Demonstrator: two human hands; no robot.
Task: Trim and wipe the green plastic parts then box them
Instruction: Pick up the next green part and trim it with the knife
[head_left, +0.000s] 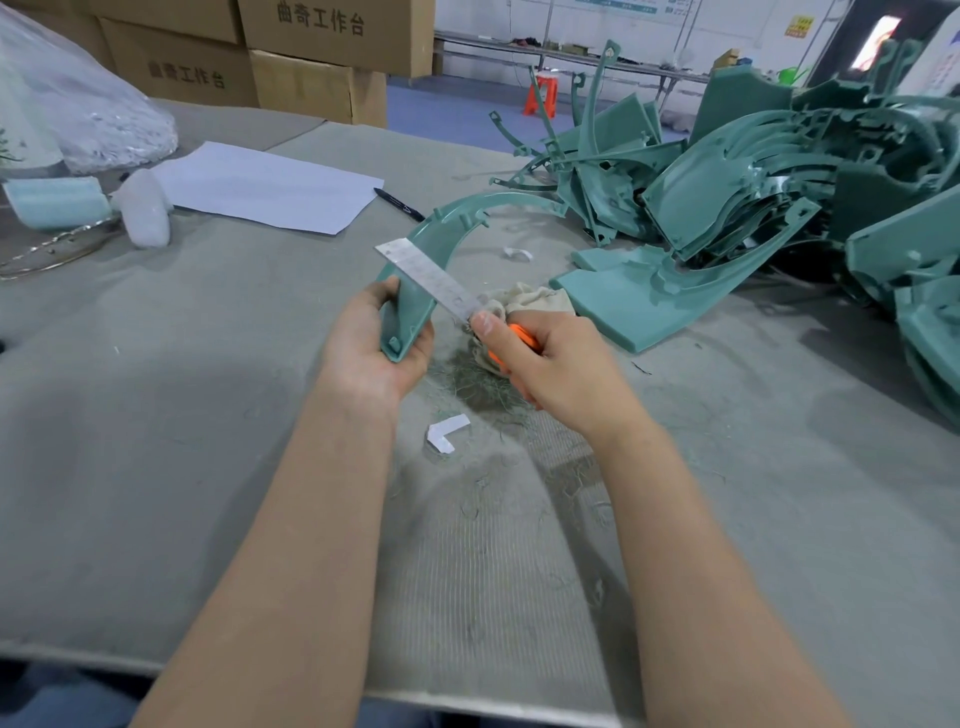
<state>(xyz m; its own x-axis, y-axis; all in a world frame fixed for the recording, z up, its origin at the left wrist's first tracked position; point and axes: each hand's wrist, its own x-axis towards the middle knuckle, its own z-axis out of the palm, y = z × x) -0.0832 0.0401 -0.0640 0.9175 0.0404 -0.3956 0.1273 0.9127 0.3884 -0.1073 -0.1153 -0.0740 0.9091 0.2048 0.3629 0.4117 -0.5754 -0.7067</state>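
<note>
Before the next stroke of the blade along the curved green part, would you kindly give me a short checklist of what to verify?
1. Left hand grips the curved green part at its near end: ok.
2. Right hand holds the orange-handled blade: ok.
3. Blade laid across the part: ok.
4. Left thumb clear of the blade's edge: cannot tell, it sits close.
5. Cloth at hand for wiping, just beyond the right hand: ok.
6. Open box ready for finished parts: cannot tell; the cardboard boxes at the far end look closed.
</note>
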